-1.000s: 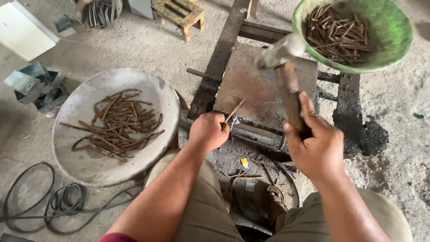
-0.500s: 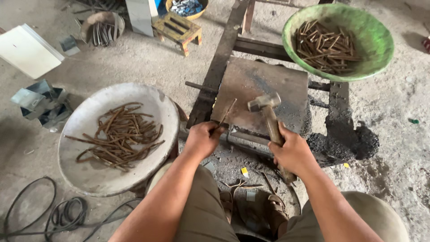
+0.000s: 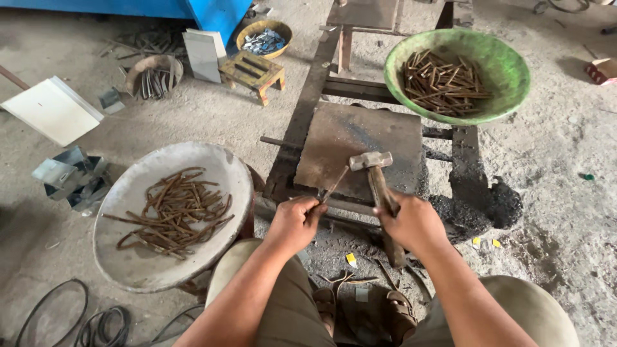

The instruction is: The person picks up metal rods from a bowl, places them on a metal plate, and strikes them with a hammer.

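- My left hand [image 3: 294,222] pinches a rusty nail [image 3: 334,184], its tip on the steel plate [image 3: 360,138].
- My right hand [image 3: 411,222] wraps tight round the hammer [image 3: 376,177], head resting on that plate.

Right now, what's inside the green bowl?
The green bowl holds a loose heap of rusty nails, mostly straight. Bare green wall shows around them; the bottom under the heap is covered.
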